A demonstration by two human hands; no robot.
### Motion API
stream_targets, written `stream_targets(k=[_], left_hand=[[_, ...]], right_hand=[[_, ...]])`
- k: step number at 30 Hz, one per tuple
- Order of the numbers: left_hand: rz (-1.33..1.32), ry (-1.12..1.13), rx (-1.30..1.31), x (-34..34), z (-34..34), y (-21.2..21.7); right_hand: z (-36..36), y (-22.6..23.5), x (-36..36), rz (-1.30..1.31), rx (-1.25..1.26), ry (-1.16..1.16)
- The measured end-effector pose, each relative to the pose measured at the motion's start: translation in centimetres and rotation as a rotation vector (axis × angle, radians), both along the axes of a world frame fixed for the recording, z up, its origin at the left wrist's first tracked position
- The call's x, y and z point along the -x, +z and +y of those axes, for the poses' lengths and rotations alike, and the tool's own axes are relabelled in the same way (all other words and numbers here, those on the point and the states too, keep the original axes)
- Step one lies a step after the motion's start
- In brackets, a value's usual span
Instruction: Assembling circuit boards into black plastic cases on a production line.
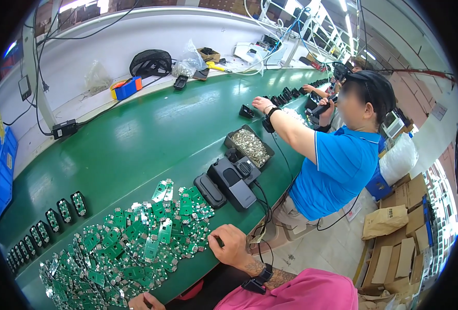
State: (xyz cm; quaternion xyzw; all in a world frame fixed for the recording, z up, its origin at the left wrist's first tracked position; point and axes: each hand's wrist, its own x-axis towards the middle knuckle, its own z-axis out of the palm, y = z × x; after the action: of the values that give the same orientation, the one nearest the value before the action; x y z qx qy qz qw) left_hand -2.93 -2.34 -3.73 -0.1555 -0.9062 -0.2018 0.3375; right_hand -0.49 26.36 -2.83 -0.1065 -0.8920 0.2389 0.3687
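Observation:
A wide pile of green circuit boards point(118, 248) covers the near part of the green bench. My right hand point(230, 246) is beside the pile's right end, near the bench edge. Its fingers are curled closed; a small dark patch shows inside the curl, and I cannot make out what it is. At the lower edge my left hand point(146, 301) is partly cut off, close to the boards. Its visible fingers look bent together, with whatever they hold hidden. To the left, a row of black casings point(52, 220) with circuit boards in them stands along the bench.
A black device point(233, 183) and a dark case point(210, 190) stand beyond the pile, beside a tray of small metal parts point(248, 146). A co-worker in blue point(337, 170) handles black casings point(246, 111) farther along. Blue bins point(3, 173) stand left; cardboard point(394, 258) lies on the right.

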Motion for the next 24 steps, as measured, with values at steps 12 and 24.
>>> stream_targets(k=[12, 24], left_hand=[[0.012, -0.002, -0.026, 0.03, -0.01, -0.2], [0.011, 0.014, -0.014, -0.06, -0.09, -0.29]], right_hand=[[-0.05, 0.03, -0.05, -0.006, 0.004, 0.001], [-0.07, 0.03, -0.03, 0.0, 0.013, 0.007]])
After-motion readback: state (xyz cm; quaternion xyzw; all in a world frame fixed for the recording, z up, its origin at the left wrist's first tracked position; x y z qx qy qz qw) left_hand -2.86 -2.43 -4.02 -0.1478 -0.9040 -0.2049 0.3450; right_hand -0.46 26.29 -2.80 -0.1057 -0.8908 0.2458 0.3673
